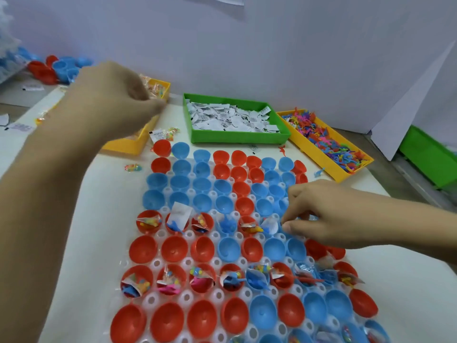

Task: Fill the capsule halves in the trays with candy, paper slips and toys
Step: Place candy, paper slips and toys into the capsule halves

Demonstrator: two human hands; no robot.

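capsule halves (223, 250): red and blue, seated in clear tray on table, two rows filled
right hand (321, 214): fingers curled over a blue half, hold unclear
left hand (116, 95): fingers bunched above yellow candy bin (142, 138), contents unclear

Both forearms are bare as far as the view reaches, with no sleeve, cuff, watch or band showing on either. The left hand (118, 95) wears no glove or ring that can be made out, though its fingertips are blurred. The right hand (324, 216) is likewise ungloved, with short, plain nails on the thumb and the fingers, seemingly unpainted.
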